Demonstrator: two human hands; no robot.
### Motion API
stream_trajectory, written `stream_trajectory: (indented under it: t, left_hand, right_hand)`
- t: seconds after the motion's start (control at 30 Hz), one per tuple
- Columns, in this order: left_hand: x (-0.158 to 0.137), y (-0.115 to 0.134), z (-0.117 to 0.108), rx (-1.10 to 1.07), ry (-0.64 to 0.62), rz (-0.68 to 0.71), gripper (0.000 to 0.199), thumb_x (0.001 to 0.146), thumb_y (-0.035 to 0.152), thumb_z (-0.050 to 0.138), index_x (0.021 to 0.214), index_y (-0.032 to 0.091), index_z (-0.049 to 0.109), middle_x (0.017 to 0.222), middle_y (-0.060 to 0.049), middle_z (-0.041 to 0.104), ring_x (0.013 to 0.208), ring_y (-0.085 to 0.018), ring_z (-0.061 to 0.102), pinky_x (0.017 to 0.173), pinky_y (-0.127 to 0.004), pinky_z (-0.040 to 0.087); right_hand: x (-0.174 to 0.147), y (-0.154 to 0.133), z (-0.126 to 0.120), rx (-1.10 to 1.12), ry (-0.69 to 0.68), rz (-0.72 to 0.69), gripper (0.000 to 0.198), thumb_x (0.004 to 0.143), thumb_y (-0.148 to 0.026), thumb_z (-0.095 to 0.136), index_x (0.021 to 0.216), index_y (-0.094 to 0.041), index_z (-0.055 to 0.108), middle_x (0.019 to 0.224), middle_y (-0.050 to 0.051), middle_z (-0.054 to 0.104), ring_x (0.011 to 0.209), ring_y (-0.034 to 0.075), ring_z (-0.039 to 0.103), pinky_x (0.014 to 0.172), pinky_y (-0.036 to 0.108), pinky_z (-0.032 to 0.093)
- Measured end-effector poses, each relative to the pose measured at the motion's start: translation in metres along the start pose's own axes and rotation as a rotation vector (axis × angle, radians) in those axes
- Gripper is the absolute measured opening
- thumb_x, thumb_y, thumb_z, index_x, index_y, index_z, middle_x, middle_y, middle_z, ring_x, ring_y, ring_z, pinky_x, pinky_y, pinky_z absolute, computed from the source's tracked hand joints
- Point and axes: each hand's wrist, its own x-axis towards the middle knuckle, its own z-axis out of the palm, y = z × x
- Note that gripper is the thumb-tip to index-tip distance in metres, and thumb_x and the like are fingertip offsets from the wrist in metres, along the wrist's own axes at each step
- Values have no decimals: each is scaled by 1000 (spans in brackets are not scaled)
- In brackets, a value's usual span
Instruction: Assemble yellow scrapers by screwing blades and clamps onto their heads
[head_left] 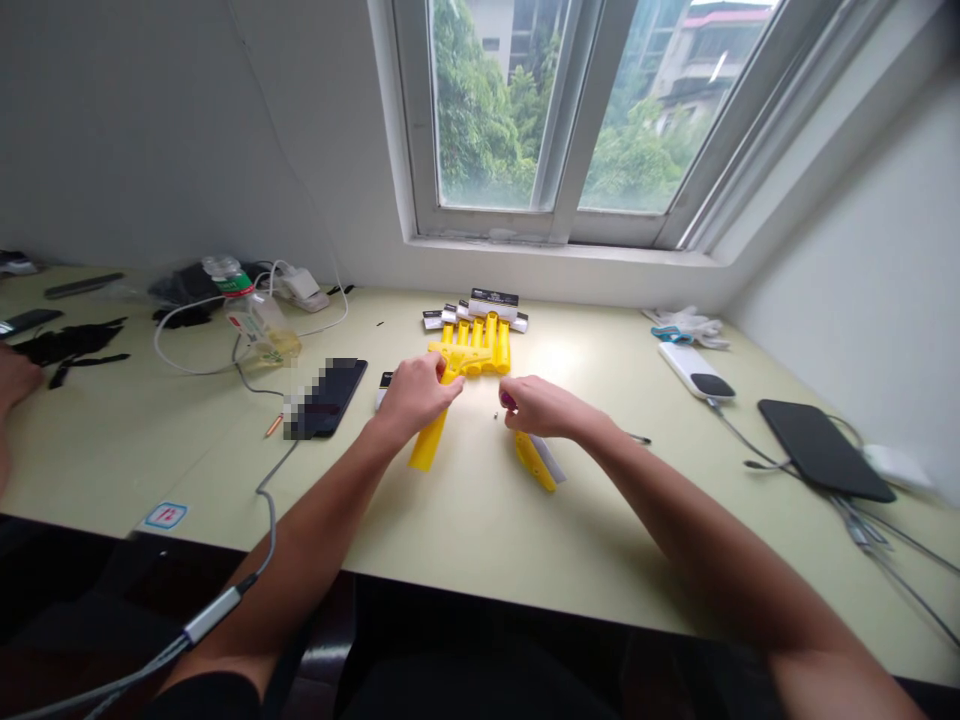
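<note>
My left hand (417, 397) is closed on a yellow T-shaped plastic tool (429, 440), its long flat end pointing toward me. My right hand (536, 403) is curled into a fist, with a small purple-pink bit showing at the finger side; what it belongs to is hidden. Just below that fist, a yellow piece with a grey blade-like strip (534, 460) lies on the table. A tiny metallic part (496, 415) sits between the hands. Beyond them, several yellow plastic tools (491, 340) lie side by side, heads toward me.
Small black-and-white boxes (493, 303) stand behind the yellow tools. To the left are a phone (337, 398), a tilted bottle (259, 320) and cables. A power bank (694, 370), white gloves (690, 327) and a black device (823, 448) lie right. Another person's hand (16, 375) rests far left.
</note>
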Motion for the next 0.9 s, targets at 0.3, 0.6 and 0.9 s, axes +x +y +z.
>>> stream_trajectory:
  t: [0.3, 0.6, 0.9]
  left_hand:
    - [3, -5, 5, -10, -17, 3, 26, 79, 44, 62, 71, 20, 54, 71, -4, 65, 68, -20, 60, 64, -29, 41]
    - [-3, 1, 17, -564, -104, -111, 35, 78, 50, 67, 78, 19, 49, 72, 0, 59, 56, -13, 57, 47, -24, 43]
    - [-16, 18, 39, -1181, -196, -191, 46, 81, 60, 64, 93, 19, 47, 75, 2, 55, 57, -9, 55, 47, -20, 47]
  right_hand:
    - [9, -6, 11, 16, -2, -13, 13, 80, -15, 54, 90, -20, 59, 88, 6, 68, 75, 17, 58, 58, 25, 35]
    - [-24, -26, -37, 183, 193, 82, 17, 88, -38, 53, 95, -22, 54, 91, 4, 70, 81, 17, 63, 66, 26, 42]
    - [-25, -64, -9, 203, 206, 95, 36, 85, -43, 55, 110, -21, 44, 88, 7, 70, 69, 20, 62, 52, 27, 33]
